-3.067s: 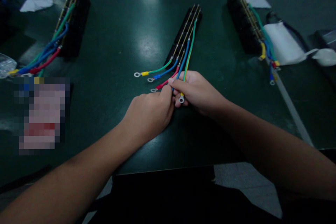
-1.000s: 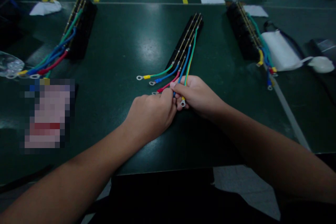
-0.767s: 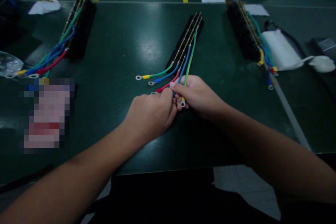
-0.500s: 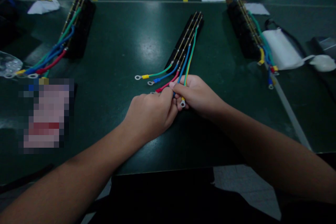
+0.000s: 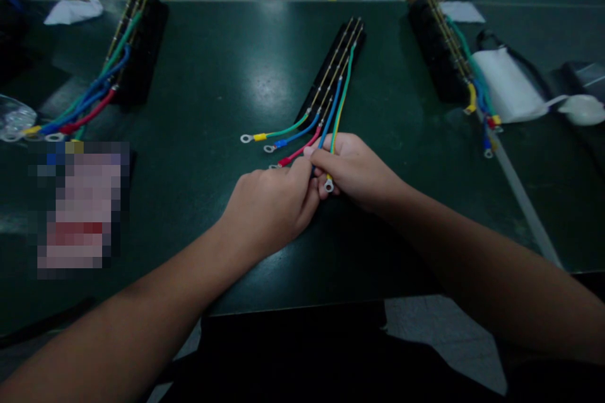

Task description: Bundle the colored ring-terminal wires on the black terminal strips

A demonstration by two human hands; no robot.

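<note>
At the middle of the bench lies a black terminal strip [image 5: 331, 66] with brass rods, its far end pointing to 1 o'clock. Five wires are already joined to it. A short green wire [image 5: 289, 131], a short blue wire [image 5: 300, 136] and a red wire [image 5: 302, 152] fan toward 8 o'clock, each ending in a ring lug. A long blue wire [image 5: 334, 104] and a green-yellow wire [image 5: 345, 88] run toward 6 o'clock into the hands.

The right hand [image 5: 357, 167] pinches both long wires under its thumb; the green-yellow one's lug pokes out below. The left hand [image 5: 278, 198], clenched beside it, seems to grip the long blue wire's end, which is hidden, so whether that last end is finished cannot be told.

Farther out, a wired left-hand strip [image 5: 146, 50] sits at 10 o'clock and a wired right-hand strip [image 5: 432, 50] between 1 and 2, both untouched, lugs showing.
</note>
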